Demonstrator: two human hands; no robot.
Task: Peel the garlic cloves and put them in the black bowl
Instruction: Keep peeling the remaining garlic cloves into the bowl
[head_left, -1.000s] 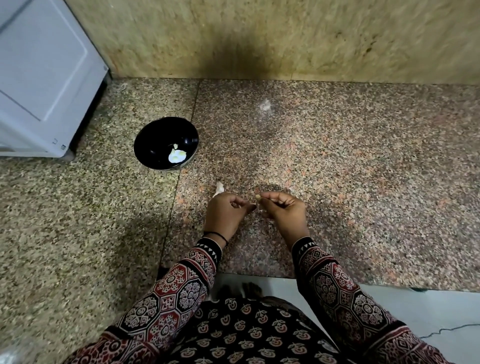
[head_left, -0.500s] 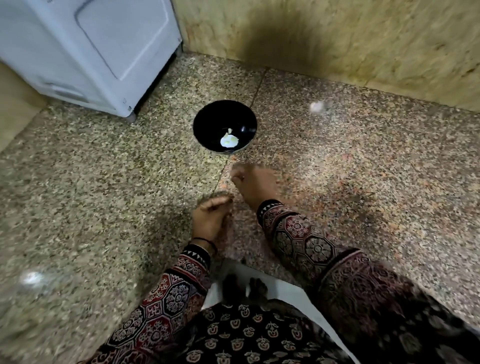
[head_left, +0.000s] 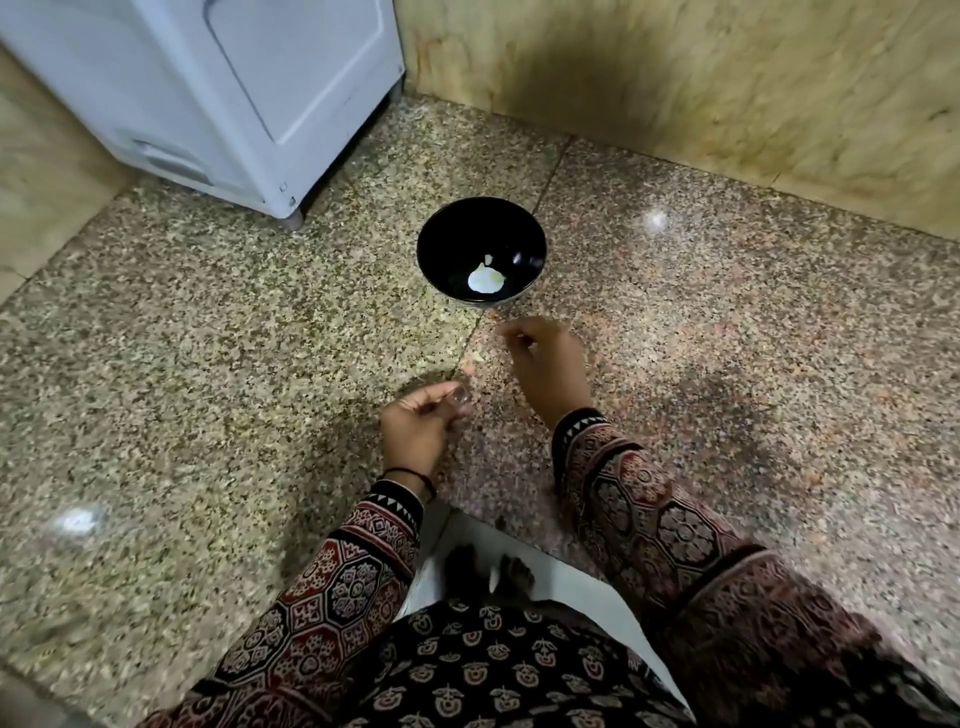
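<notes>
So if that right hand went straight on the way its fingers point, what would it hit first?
Most likely the black bowl. The right hand points at its near rim, with only bare stone surface between them. Height is hard to judge, so it might pass over the rim instead.

Speckled granite counter (head_left: 208, 364), bearing black bowl (head_left: 452, 234), white appliance (head_left: 208, 78)

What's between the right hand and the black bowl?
Nothing but bare speckled counter, as the head view shows. The right hand hovers just short of the black bowl.
</notes>
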